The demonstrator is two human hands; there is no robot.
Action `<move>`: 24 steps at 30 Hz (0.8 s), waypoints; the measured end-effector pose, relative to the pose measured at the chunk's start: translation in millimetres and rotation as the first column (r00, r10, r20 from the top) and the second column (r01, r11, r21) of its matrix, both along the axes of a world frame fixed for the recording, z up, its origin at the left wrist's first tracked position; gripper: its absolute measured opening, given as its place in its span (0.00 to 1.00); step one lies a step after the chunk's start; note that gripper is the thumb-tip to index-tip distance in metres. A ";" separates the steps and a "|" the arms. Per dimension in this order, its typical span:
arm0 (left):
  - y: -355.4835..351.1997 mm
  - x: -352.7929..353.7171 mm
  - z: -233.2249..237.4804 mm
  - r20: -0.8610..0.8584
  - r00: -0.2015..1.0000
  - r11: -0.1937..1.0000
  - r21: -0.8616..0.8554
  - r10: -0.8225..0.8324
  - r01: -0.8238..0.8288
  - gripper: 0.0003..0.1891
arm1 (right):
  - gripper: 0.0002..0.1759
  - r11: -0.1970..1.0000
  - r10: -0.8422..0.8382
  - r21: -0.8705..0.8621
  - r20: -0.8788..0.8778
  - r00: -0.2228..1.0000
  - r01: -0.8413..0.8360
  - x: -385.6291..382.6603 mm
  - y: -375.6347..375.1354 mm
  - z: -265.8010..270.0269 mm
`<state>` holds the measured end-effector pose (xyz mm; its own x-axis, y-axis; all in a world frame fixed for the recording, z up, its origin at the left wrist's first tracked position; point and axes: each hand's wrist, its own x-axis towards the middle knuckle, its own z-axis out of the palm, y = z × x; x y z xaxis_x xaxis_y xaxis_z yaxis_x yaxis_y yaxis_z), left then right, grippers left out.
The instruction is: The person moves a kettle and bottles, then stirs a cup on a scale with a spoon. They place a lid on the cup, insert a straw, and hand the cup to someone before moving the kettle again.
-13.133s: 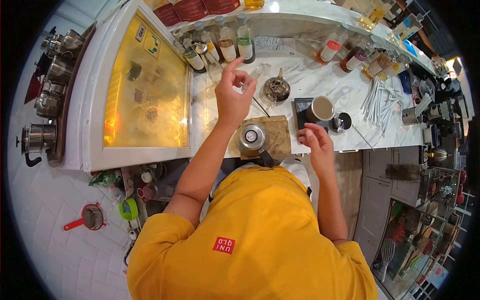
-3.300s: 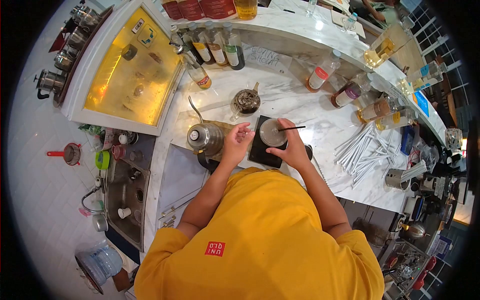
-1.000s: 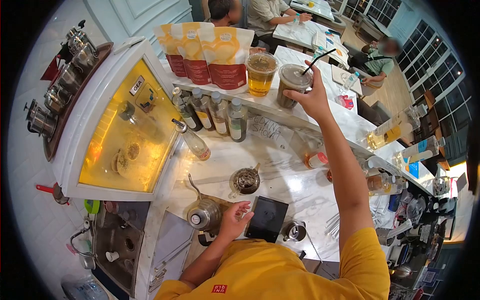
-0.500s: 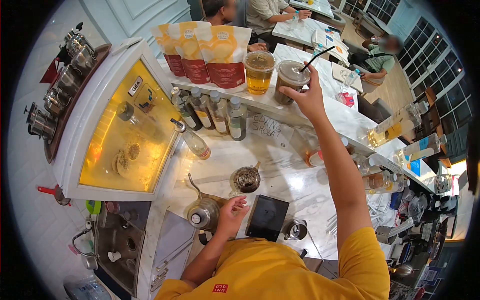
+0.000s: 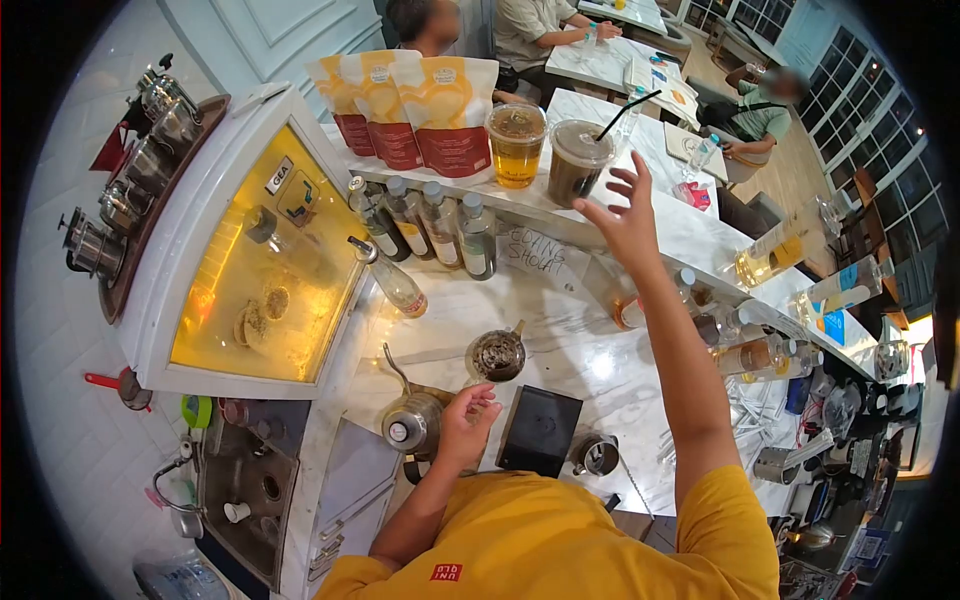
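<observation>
My right hand [image 5: 625, 212] is open with fingers spread, just right of a lidded plastic cup [image 5: 580, 165] of dark drink with a black straw. The cup stands on the raised counter ledge, beside a lidded cup of amber drink [image 5: 516, 150]. Down at the worktop, my left hand [image 5: 468, 422] hovers with loosely bent fingers and nothing seen in them. It is between a gooseneck kettle [image 5: 412, 422] and a black flat scale [image 5: 540, 430]. Beyond it sits a round glass pot [image 5: 497, 355] with dark contents. A small metal pitcher [image 5: 597, 455] stands right of the scale.
Pouches [image 5: 445, 115] stand upright on the ledge's left, with several capped bottles [image 5: 478, 235] below. A yellow-lit display case [image 5: 270, 260] and a sink [image 5: 245, 490] are at left. More bottles [image 5: 755, 358] line the right. People sit at tables [image 5: 610, 60] beyond the ledge.
My right hand has let go of the dark drink's cup and drawn back to the right, fingers opening. The cup stays on the ledge. My left hand has hardly moved.
</observation>
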<state>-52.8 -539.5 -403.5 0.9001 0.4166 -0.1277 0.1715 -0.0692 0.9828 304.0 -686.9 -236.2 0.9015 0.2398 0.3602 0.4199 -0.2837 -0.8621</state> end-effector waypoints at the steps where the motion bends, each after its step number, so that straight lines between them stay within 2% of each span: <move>1: -0.3 0.8 1.7 0.010 1.000 1.000 -0.005 -0.007 0.007 0.20 | 0.65 0.999 -0.025 0.040 0.008 1.000 0.024 -12.1 -7.2 -4.0; 4: -3.6 -0.4 8.7 0.017 0.999 0.999 -0.005 -0.048 0.048 0.20 | 0.54 0.989 0.024 0.147 -0.092 0.996 -0.010 -61.8 -34.9 -2.7; 9: -15.8 -12.6 21.6 0.025 0.994 0.994 0.037 -0.105 0.104 0.21 | 0.33 0.995 -0.019 0.098 -0.079 0.997 0.027 -179.5 -90.6 -48.7; 10: -18.2 -15.8 18.4 0.033 0.993 0.993 0.038 -0.111 0.110 0.21 | 0.30 0.994 -0.032 0.099 -0.134 0.990 0.045 -203.2 -100.6 -69.8; 12: -25.3 -24.3 17.9 0.042 0.991 0.991 0.033 -0.129 0.127 0.21 | 0.27 0.996 -0.052 0.060 -0.283 0.958 0.072 -252.4 -116.6 -94.4; 14: -31.2 -31.6 21.5 0.043 0.988 0.988 0.025 -0.151 0.150 0.21 | 0.25 0.996 -0.063 0.033 -0.346 0.936 0.079 -294.5 -128.0 -113.0; 17: -36.9 -44.3 24.4 0.018 0.981 0.980 0.035 -0.195 0.195 0.21 | 0.25 0.993 -0.030 -0.114 -0.303 0.952 -0.005 -340.5 -145.2 -143.6; 19: -39.0 -51.9 26.3 0.003 0.976 0.976 0.032 -0.217 0.217 0.22 | 0.23 0.992 0.016 -0.117 -0.304 0.953 -0.054 -358.7 -149.3 -156.2; 24: -37.6 -65.9 27.2 0.038 0.969 0.969 0.034 -0.245 0.243 0.22 | 0.24 0.984 0.075 -0.133 -0.290 0.954 -0.118 -380.0 -133.3 -141.2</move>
